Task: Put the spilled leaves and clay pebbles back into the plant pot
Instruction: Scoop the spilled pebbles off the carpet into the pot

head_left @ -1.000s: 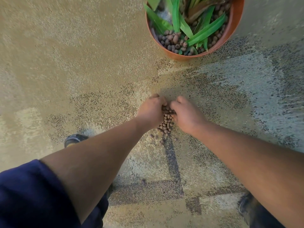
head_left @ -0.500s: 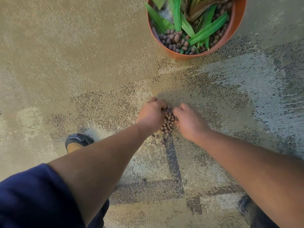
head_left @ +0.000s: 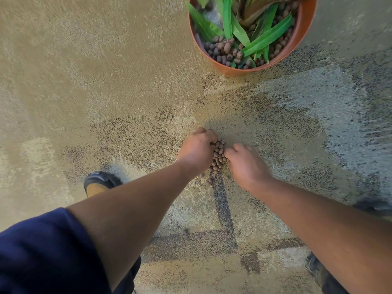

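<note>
Two hands are on the job here: your left hand point(head_left: 196, 148) and right hand point(head_left: 246, 164) sit palms down on the floor point(head_left: 106, 71), fingers curled inward, cupped either side of a small heap of clay pebbles point(head_left: 218, 154) and touching it. Neither has closed into a fist; they look mid-scoop, raking the heap together, and the right one is blurred. A few strays lie just beside the heap on your side. The plant pot point(head_left: 305, 30) stands well apart, ahead and to your right, with green leaves point(head_left: 267, 38) and pebbles already inside; no loose leaves show on the floor. So the step in hand is gathering. Next, I'd judge, press both palms under the heap, lift it as one cupped load, and carry it over the rim before letting go, then return for the strays.
</note>
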Demonstrator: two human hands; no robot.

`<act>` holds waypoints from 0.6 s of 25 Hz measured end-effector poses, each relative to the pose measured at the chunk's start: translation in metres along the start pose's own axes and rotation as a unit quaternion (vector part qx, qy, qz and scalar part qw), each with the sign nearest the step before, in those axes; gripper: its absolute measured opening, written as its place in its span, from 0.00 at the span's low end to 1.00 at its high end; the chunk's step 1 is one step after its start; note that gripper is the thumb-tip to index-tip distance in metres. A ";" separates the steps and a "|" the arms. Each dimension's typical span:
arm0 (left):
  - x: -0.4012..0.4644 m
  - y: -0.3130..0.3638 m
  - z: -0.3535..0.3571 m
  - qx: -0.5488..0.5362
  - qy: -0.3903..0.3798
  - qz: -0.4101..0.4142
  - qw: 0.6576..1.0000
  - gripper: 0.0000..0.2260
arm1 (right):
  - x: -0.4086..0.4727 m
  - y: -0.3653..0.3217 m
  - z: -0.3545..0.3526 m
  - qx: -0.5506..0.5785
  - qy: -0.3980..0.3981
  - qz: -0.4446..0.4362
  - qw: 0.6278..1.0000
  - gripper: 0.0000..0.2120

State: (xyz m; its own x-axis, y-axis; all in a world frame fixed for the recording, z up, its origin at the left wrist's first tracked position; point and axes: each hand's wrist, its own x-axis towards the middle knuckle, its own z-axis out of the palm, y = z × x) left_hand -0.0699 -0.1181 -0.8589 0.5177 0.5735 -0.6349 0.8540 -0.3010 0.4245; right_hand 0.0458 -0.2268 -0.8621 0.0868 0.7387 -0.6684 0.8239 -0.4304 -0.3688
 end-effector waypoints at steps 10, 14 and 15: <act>0.010 0.005 0.006 -0.071 -0.007 -0.120 0.990 0.15 | -0.006 -0.005 -0.009 -0.007 -0.026 -0.010 1.000 0.14; 0.004 0.003 0.006 -0.025 0.008 -0.066 0.997 0.10 | -0.006 0.002 -0.017 0.038 -0.008 0.007 0.999 0.03; 0.003 0.002 0.007 -0.011 0.008 -0.051 0.999 0.10 | -0.007 0.004 -0.018 0.050 0.003 0.016 0.999 0.04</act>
State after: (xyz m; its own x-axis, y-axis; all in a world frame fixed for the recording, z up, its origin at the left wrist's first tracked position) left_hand -0.0666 -0.1224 -0.8641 0.4268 0.6132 -0.6647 0.9008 -0.2235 0.3723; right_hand 0.0584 -0.2242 -0.8478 0.1154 0.7273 -0.6766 0.7612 -0.5023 -0.4101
